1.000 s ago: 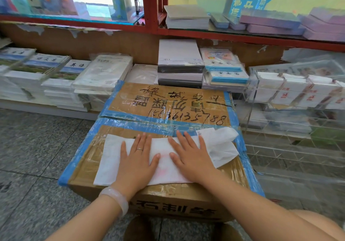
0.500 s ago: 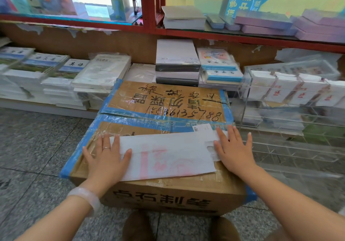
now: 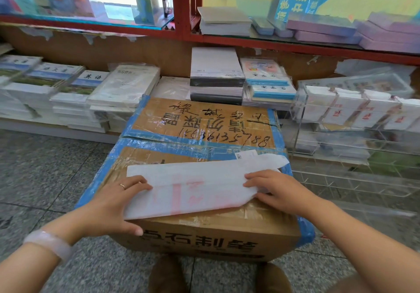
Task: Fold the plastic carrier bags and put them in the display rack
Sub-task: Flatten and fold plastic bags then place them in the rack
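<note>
A stationery or book shop: stacks of wrapped workbooks (image 3: 122, 86) line a low ledge, red shelves (image 3: 181, 6) with glass boards hold notebooks (image 3: 318, 27), and a clear acrylic rack (image 3: 354, 120) displays folded bags, above a speckled stone floor (image 3: 45, 167).

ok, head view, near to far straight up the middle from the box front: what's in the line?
cardboard box → plastic bag → handwritten cardboard sheet → black-edged paper stack → red shelf rail

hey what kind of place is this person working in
Probably a stationery or book shop: stacked wrapped workbooks line the low shelf, notebooks fill the red shelving, and a clear display rack holds folded bags.
</note>
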Available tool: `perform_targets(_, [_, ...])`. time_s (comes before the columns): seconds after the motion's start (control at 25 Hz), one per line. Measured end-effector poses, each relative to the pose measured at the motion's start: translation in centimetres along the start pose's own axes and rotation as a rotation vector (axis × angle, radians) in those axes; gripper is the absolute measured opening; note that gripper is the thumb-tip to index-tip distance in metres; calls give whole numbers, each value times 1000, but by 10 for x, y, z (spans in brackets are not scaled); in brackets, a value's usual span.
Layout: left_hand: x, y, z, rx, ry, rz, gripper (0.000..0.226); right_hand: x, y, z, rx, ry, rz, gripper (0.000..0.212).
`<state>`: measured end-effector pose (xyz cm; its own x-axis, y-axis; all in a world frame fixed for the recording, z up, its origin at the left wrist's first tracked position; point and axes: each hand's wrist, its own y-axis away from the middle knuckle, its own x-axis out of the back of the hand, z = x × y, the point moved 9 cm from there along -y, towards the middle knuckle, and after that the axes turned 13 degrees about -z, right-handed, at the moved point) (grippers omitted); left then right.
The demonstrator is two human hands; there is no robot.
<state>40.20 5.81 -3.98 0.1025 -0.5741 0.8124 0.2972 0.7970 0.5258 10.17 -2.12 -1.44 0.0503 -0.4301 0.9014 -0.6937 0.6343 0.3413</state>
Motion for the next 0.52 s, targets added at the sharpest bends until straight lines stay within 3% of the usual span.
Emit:
perform_targets(0.08, [5,5,-2,-17,101,65,99,4,-3,4,-27,-65,91,27])
perform_targets(0.16, [18,14,-11,-5,379,228,49,10,-5,12,-68,-318,161,17])
perform_targets(0.24, [29,21,-24,51,647,431,20,13,-7,19,-97,-552,160,23])
perform_targets(0.4, [36,20,-34,202,873,612,18,8,-16,18,-95,-654,25,16])
perform_targets(0.52, [37,16,-42,318,882,661,17,15,-22,32,-210,-656,224,12])
